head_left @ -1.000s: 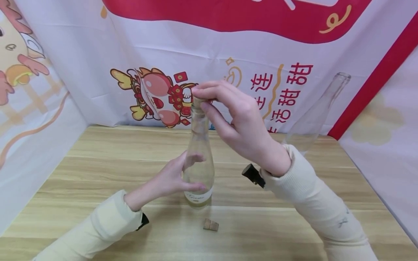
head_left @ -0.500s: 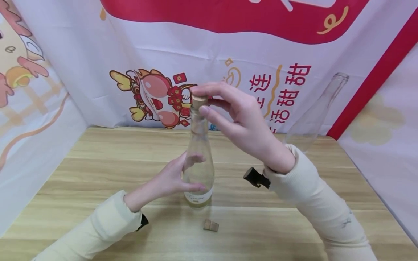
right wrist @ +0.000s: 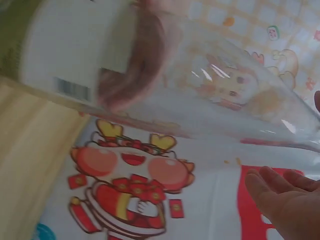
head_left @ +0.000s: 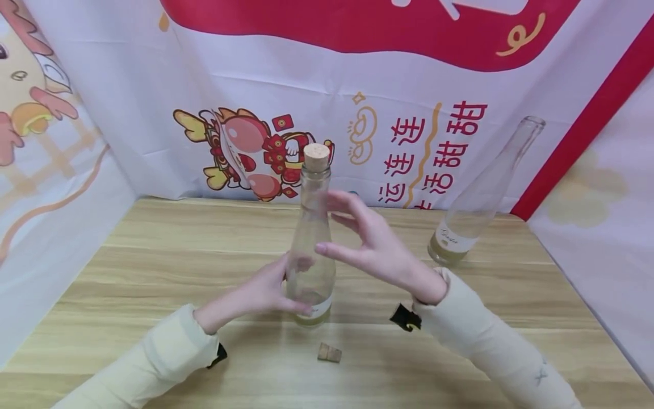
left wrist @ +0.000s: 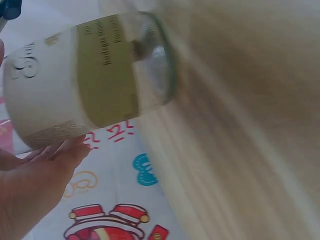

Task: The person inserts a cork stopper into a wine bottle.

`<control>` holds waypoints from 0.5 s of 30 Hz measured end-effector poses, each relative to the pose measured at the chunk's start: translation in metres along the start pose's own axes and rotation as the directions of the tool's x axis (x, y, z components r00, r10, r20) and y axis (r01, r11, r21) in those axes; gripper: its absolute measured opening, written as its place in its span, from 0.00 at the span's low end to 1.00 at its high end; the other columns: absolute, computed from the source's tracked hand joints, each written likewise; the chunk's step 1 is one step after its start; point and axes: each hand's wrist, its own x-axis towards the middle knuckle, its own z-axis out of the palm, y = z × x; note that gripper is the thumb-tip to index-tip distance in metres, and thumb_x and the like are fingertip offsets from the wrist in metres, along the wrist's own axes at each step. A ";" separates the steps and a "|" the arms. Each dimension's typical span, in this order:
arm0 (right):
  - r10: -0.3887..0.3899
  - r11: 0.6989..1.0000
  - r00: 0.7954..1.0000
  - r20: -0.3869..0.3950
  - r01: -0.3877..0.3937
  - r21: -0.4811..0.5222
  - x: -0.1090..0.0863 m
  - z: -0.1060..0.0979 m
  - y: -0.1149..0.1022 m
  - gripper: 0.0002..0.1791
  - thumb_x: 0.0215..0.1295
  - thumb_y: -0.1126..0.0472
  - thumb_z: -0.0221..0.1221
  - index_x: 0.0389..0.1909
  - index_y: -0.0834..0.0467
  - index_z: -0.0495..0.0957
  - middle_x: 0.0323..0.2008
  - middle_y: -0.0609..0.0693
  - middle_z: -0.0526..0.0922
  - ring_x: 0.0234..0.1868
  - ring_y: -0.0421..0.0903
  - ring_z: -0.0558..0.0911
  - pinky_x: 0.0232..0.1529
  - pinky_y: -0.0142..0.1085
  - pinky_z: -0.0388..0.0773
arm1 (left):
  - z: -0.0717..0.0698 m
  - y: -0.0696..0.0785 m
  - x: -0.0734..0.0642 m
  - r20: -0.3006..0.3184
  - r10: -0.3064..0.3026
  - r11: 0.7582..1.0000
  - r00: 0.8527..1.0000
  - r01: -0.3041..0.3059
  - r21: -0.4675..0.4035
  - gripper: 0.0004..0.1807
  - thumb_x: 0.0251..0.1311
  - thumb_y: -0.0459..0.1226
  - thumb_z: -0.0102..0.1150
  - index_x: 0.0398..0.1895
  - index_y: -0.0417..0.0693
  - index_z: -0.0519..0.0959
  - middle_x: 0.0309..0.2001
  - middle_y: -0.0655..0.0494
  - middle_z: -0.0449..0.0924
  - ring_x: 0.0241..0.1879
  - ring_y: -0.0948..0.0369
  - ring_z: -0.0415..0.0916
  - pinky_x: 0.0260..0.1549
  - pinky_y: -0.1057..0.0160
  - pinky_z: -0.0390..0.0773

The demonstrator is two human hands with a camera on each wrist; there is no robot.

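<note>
A clear glass bottle point(head_left: 310, 233) with a white label stands upright on the wooden table, a cork point(head_left: 317, 157) seated in its mouth and partly sticking out. My left hand point(head_left: 267, 288) holds the bottle's lower body, thumb in front and fingers behind the glass. Beside the upper body and neck is my right hand point(head_left: 375, 243), its fingers loosely bent and spread from the thumb; whether it touches the glass I cannot tell. In the right wrist view its fingers point(right wrist: 275, 187) appear apart from the bottle. A second cork point(head_left: 329, 353) lies on the table in front of the bottle.
Another clear bottle point(head_left: 475, 199), uncorked, stands at the back right of the table point(head_left: 168, 250). Printed cloth point(head_left: 245, 74) hangs behind and along both sides. A black wrist camera point(head_left: 406, 317) juts from the right sleeve.
My right hand has let go of the cork and moved down beside the bottle's neck and upper body. The cork stays in the mouth. My left hand has shifted slightly on the bottle.
</note>
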 end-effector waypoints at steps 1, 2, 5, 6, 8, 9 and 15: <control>0.019 1.000 1.000 0.002 -0.019 0.004 -0.003 0.003 0.004 0.39 0.49 0.69 0.66 0.62 0.64 0.58 0.59 0.55 0.68 0.59 0.46 0.68 0.60 0.37 0.64 | 0.002 -0.003 -0.001 0.003 0.001 1.000 1.000 -0.001 0.006 0.47 0.35 0.48 0.74 0.61 0.49 0.59 0.60 0.46 0.67 0.59 0.50 0.65 0.56 0.45 0.64; 0.033 0.999 0.999 0.005 -0.033 0.008 -0.005 0.006 0.008 0.39 0.48 0.69 0.66 0.62 0.63 0.58 0.59 0.55 0.68 0.60 0.46 0.68 0.60 0.37 0.64 | 0.003 -0.006 -0.001 0.004 0.004 1.000 1.000 -0.004 0.010 0.47 0.35 0.48 0.74 0.60 0.49 0.59 0.59 0.46 0.67 0.58 0.50 0.65 0.56 0.45 0.64; 0.063 0.998 0.998 0.013 -0.063 0.013 -0.011 0.016 0.018 0.40 0.48 0.67 0.67 0.62 0.61 0.59 0.58 0.54 0.68 0.59 0.46 0.68 0.59 0.36 0.65 | 0.008 -0.012 -0.003 -0.003 0.018 1.000 1.000 -0.018 0.010 0.47 0.35 0.48 0.75 0.60 0.49 0.60 0.58 0.47 0.69 0.57 0.50 0.66 0.56 0.47 0.65; 0.069 0.997 0.997 0.019 -0.069 0.017 -0.013 0.019 0.020 0.39 0.48 0.66 0.67 0.61 0.61 0.60 0.58 0.54 0.69 0.59 0.46 0.69 0.59 0.36 0.66 | 0.009 -0.014 -0.003 -0.008 0.021 1.000 1.000 -0.020 0.010 0.47 0.34 0.48 0.75 0.60 0.50 0.60 0.57 0.48 0.69 0.57 0.50 0.67 0.55 0.47 0.66; 0.082 0.996 0.996 0.031 -0.082 0.027 -0.015 0.026 0.024 0.38 0.48 0.65 0.68 0.61 0.60 0.60 0.58 0.55 0.70 0.59 0.46 0.69 0.59 0.36 0.66 | 0.011 -0.015 -0.004 -0.016 0.022 1.000 1.000 -0.022 0.005 0.47 0.34 0.47 0.75 0.60 0.50 0.60 0.56 0.50 0.70 0.55 0.51 0.68 0.54 0.48 0.67; 0.088 0.996 0.995 0.035 -0.089 0.030 -0.017 0.028 0.026 0.38 0.48 0.64 0.68 0.61 0.59 0.60 0.58 0.54 0.70 0.59 0.45 0.69 0.59 0.36 0.66 | 0.012 -0.016 -0.005 -0.020 0.020 1.000 1.000 -0.020 0.003 0.47 0.34 0.47 0.75 0.60 0.50 0.60 0.55 0.51 0.71 0.55 0.52 0.69 0.53 0.49 0.67; 0.110 0.991 0.993 0.052 -0.114 0.071 -0.022 0.039 0.032 0.37 0.49 0.63 0.68 0.60 0.59 0.61 0.58 0.56 0.70 0.60 0.46 0.69 0.61 0.37 0.62 | 0.016 -0.014 -0.006 -0.056 0.015 1.000 0.998 -0.016 -0.016 0.45 0.34 0.46 0.75 0.58 0.47 0.62 0.56 0.46 0.70 0.54 0.52 0.69 0.53 0.49 0.68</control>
